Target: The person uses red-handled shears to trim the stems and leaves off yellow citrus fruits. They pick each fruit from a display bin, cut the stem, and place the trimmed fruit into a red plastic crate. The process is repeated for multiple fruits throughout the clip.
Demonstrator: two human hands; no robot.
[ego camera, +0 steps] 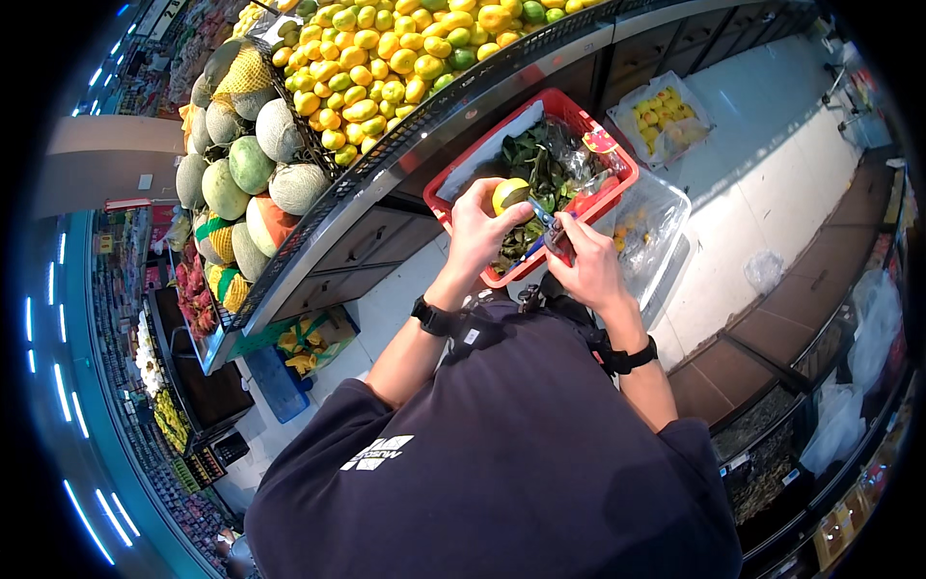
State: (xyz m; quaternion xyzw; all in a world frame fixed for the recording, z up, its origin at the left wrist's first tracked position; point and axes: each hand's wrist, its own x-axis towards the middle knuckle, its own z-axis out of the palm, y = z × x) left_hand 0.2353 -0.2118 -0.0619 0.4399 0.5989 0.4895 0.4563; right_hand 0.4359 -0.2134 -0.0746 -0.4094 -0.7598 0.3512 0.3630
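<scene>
My left hand point(480, 226) holds a yellow-green citrus fruit point(511, 195) between thumb and fingers. In my right hand point(587, 262) is a pair of small pruning snips point(542, 214), its blades close to the fruit's right side. Both hands are over the near part of a red plastic basket point(628, 168), which holds green leaves point(539, 155), clear plastic film and a white sheet along its left side. Whether the blades touch the fruit cannot be told.
Beyond the basket runs a display stand with heaped mandarins point(376, 65) and netted melons point(278, 130). A clear plastic crate point(669, 210) stands on the floor right of the basket. Farther off is a lined crate of yellow fruit point(662, 116). Low shelving point(731, 369) curves along the right.
</scene>
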